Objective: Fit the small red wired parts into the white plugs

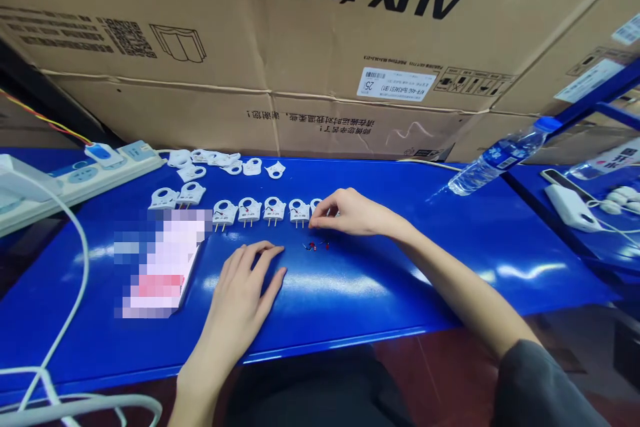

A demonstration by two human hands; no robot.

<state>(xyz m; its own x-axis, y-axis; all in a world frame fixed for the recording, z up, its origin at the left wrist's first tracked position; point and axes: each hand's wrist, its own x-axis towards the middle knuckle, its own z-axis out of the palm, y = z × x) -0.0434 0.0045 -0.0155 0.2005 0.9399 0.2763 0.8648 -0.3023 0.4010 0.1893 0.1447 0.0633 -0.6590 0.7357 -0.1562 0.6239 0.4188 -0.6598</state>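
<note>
One large cardboard box [310,47] spans the top of the frame, its lettering upside down. Below it stretches a glossy blue table [360,313]. A white power strip [83,177] lies at the left edge; a clear water bottle [500,159] leans at the right. A pixelated pinkish slab [173,257] lies left of centre. Beside it, the left hand [245,283] rests with fingers loosely spread, nothing visible in its grasp. At centre, the right hand [345,212] brings thumb and fingers together at the right end of a row of white plug pieces [275,209]; whether it grips one, I cannot tell. Tiny red parts [313,246] lie just below its fingertips.
</note>
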